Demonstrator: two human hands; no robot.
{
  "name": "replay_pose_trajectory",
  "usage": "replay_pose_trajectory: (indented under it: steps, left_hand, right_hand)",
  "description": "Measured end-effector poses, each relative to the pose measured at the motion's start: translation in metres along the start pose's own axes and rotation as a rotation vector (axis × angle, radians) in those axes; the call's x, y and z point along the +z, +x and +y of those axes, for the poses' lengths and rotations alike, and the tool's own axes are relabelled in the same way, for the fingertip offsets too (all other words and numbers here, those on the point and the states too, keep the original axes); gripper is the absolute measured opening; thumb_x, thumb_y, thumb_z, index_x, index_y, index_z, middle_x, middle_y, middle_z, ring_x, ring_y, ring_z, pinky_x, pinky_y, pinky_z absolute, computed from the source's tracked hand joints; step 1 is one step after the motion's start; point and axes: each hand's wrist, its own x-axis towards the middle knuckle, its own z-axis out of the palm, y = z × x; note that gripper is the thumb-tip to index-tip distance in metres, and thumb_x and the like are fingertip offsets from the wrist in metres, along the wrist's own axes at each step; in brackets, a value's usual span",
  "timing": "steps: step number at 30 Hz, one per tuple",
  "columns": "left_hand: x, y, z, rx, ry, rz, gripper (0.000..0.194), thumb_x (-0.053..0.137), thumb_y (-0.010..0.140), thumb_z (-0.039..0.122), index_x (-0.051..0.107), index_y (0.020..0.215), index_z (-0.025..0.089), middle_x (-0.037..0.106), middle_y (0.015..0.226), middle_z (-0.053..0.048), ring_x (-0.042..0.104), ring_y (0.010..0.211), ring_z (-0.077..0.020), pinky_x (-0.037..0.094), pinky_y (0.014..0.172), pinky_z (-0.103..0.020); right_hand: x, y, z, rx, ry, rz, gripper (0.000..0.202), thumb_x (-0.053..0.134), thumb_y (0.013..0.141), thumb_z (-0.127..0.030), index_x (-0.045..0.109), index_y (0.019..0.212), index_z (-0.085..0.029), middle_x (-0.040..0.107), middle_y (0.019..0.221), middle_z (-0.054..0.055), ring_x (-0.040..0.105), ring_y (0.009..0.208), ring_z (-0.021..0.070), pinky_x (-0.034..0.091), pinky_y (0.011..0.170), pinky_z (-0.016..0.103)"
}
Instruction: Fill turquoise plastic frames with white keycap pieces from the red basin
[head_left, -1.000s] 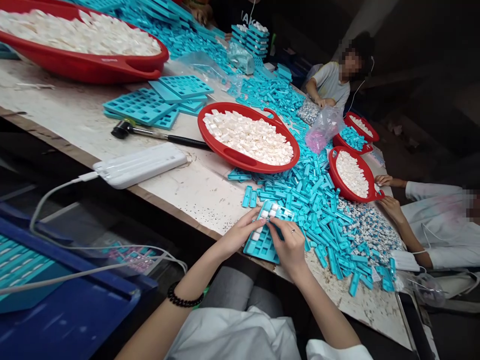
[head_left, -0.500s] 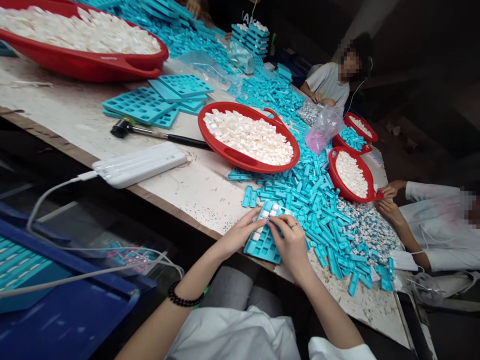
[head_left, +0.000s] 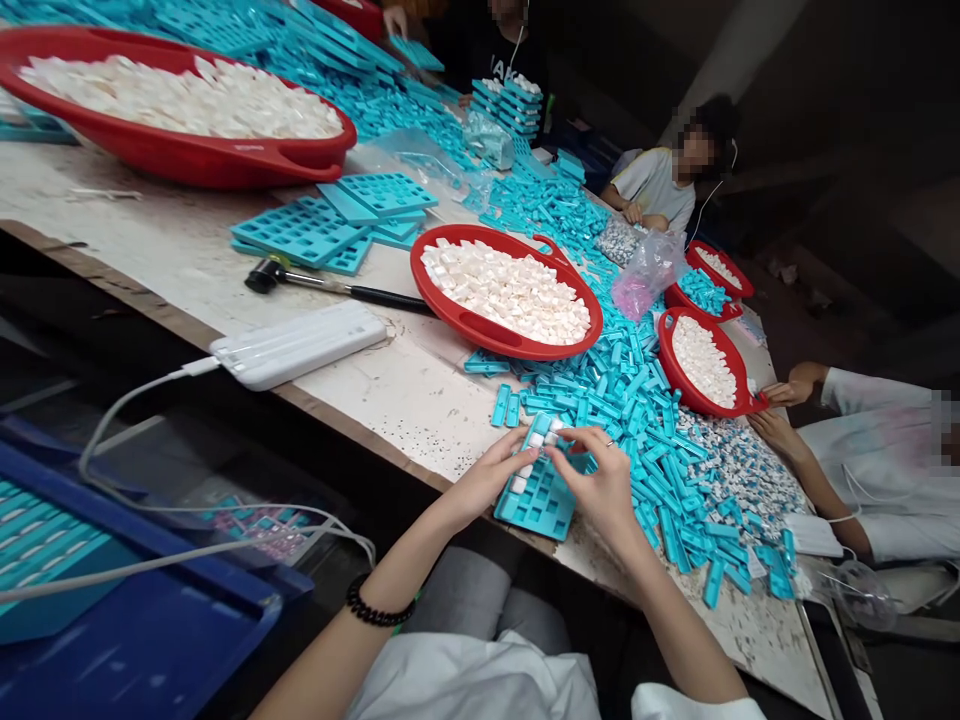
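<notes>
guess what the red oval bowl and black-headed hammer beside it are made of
The red bowl looks like smooth moulded plastic: soft sheen, handle formed into the rim. The black-headed hammer has a glossy, probably metal shaft, with bright glints; its head may be rubber or plastic.

Free passage and obstructions. An open strip of the tabletop (head_left: 401, 405) – flat, dotted with dark specks – lies between the white corded block (head_left: 300, 345) and the left hand (head_left: 491, 475). The block's cord (head_left: 105, 420) loops off the near edge. Beyond the strip, the raised rim of the middle red bowl (head_left: 506, 290) obstructs, with the hammer (head_left: 337, 287) reaching it from the left. The blue grid tray (head_left: 541, 505) occupies the gap by the right hand (head_left: 604, 480); rightward, heaped blue pieces (head_left: 645, 410) crowd the surface.
</notes>
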Motion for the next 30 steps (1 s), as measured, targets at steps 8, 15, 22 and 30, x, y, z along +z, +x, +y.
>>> replay_pose_trajectory:
  steps: [8, 15, 22, 30]
  left_hand:
    - [-0.002, 0.002, -0.005, -0.089, -0.082, -0.004, 0.058, 0.076, 0.079, 0.043, 0.060, 0.132, 0.023, 0.067, 0.135, -0.008, 0.057, 0.130, -0.0323, 0.044, 0.106, -0.041]
    - [-0.003, 0.000, -0.005, -0.044, -0.101, -0.050, 0.059, 0.077, 0.078, 0.046, 0.062, 0.128, 0.018, 0.070, 0.130, -0.011, 0.059, 0.126, -0.0332, 0.043, 0.107, -0.042]
    - [-0.005, 0.000, -0.007, -0.031, -0.098, -0.073, 0.062, 0.078, 0.078, 0.045, 0.060, 0.131, 0.017, 0.069, 0.130, -0.012, 0.058, 0.127, -0.0333, 0.041, 0.107, -0.041]
    - [0.000, -0.003, -0.001, -0.033, -0.123, -0.060, 0.057, 0.080, 0.076, 0.045, 0.063, 0.123, 0.018, 0.073, 0.121, -0.010, 0.063, 0.120, -0.0322, 0.044, 0.104, -0.041]
  right_hand:
    - [0.010, 0.156, 0.018, 0.027, -0.367, -0.239, 0.023, 0.052, 0.096, -0.018, 0.069, 0.112, -0.019, 0.072, 0.111, 0.005, 0.067, 0.098, 0.0183, 0.051, 0.089, 0.028]
    - [0.059, 0.229, 0.039, 0.095, -0.441, -0.294, 0.026, 0.057, 0.090, -0.013, 0.072, 0.111, -0.016, 0.073, 0.112, 0.013, 0.066, 0.107, 0.0262, 0.049, 0.090, 0.031]
    - [0.066, 0.230, 0.050, 0.133, -0.442, -0.303, 0.022, 0.055, 0.094, -0.017, 0.073, 0.107, -0.019, 0.075, 0.107, 0.009, 0.068, 0.101, 0.0205, 0.048, 0.086, 0.024]
    - [0.064, 0.227, 0.049, 0.167, -0.424, -0.227, 0.040, 0.059, 0.089, -0.015, 0.062, 0.128, -0.024, 0.073, 0.114, 0.007, 0.064, 0.109, 0.0233, 0.049, 0.092, 0.031]
